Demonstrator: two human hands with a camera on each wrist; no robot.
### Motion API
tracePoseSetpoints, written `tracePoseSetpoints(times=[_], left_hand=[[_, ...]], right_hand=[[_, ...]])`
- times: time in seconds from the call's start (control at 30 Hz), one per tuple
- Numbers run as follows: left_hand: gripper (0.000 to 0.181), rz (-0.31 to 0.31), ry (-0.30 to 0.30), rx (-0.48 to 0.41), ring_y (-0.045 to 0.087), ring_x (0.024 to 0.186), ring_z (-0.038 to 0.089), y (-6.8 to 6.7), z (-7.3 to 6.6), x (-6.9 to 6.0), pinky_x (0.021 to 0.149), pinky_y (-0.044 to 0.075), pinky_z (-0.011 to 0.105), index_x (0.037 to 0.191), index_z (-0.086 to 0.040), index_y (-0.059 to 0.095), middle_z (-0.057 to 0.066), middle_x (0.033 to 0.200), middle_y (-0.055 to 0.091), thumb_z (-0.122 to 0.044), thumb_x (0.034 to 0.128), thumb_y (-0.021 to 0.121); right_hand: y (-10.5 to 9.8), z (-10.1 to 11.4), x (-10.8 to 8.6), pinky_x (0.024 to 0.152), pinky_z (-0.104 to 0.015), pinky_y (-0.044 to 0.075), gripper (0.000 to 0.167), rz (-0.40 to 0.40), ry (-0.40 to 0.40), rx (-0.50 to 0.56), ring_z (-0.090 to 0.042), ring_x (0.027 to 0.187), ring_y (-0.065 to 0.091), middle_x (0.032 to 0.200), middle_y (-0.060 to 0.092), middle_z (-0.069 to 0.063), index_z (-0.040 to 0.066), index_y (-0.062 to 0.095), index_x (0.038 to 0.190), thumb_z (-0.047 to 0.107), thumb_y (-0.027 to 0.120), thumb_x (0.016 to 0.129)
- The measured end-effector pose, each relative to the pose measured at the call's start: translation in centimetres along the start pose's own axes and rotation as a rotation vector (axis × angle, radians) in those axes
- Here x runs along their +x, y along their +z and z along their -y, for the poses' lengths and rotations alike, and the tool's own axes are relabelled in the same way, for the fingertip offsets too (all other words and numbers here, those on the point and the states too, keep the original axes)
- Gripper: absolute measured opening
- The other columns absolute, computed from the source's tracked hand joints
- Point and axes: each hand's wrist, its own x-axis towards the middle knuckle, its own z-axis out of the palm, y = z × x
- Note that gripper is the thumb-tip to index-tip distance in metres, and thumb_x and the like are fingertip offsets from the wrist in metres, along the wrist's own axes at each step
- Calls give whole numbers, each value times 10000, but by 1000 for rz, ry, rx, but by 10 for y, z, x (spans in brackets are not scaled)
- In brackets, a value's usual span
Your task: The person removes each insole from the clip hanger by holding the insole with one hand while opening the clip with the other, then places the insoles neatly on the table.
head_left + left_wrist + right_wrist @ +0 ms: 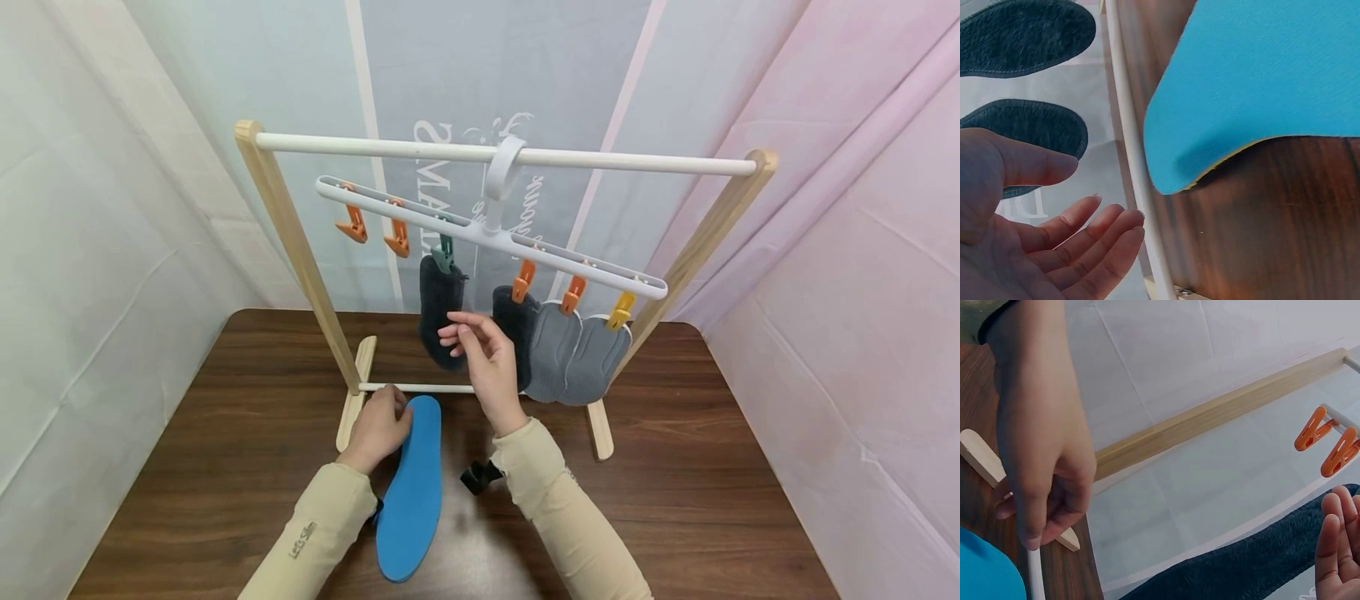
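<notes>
A blue insole (412, 500) (1260, 75) (985, 569) lies lengthwise on the table. My left hand (377, 429) (1054, 231) (1047, 444) is beside its upper end, fingers loosely bent and nothing between them; the left wrist view shows a gap to the insole. My right hand (491, 362) (1340, 540) is raised, palm turned inward and fingers relaxed, by a dark fluffy insole (438, 304) (1241, 562) hanging from a green clip (444, 252). Whether the fingertips touch it, I cannot tell. Another dark insole (513, 329) hangs partly behind this hand.
A wooden rack (296, 250) carries a white hanger (420, 218) on its top rod. Two orange clips (352, 223) (1313, 430) at its left hold nothing. Grey insoles (553, 350) hang at the right from orange and yellow clips (619, 312). A low white bar (420, 388) joins the rack's feet.
</notes>
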Motion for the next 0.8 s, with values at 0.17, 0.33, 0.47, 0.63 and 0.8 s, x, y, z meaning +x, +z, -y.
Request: tracePoseSetpoints(times=[0.17,0.33,0.47,0.63,0.8], left_hand=[[207,-33,17,1,588,793,280,-4,-4,7,687,492,412,1034,43,571,180,960,595,-113,905,614],[289,-68,29,-7,584,817,312,-8,-10,14,712,490,435,1127,69,560,226,1032,588,-127,919,603],[322,-88,39,-27,581,881,340,-10,-15,19,744,485,453,1185,64,534,245,1090,574,-129,934,590],[325,-130,57,-63,569,992,350,-13,-20,24,813,486,466,1199,57,529,227,1107,575,-131,938,576],[321,-166,72,-97,575,1037,356,-15,-23,28,855,489,470,1200,56,532,221,1128,580,-118,933,577]], right_hand=[[-1,1,0,731,-307,524,271,-8,-5,-5,-145,872,653,1008,647,-283,-39,606,1175,145,495,1009],[-1,-1,1,737,-310,526,270,-5,-5,-8,-136,878,654,1012,651,-270,-28,607,1177,153,498,1008],[-2,-2,0,740,-308,525,270,-5,-2,-1,-128,880,653,1016,648,-271,-25,609,1173,156,497,1008],[-2,-1,-1,745,-311,522,275,-5,2,3,-122,884,648,1022,640,-281,-30,604,1178,156,492,1009],[-1,0,-1,733,-307,523,266,-8,7,-2,-126,874,651,1013,644,-282,-37,605,1174,139,494,1008]])
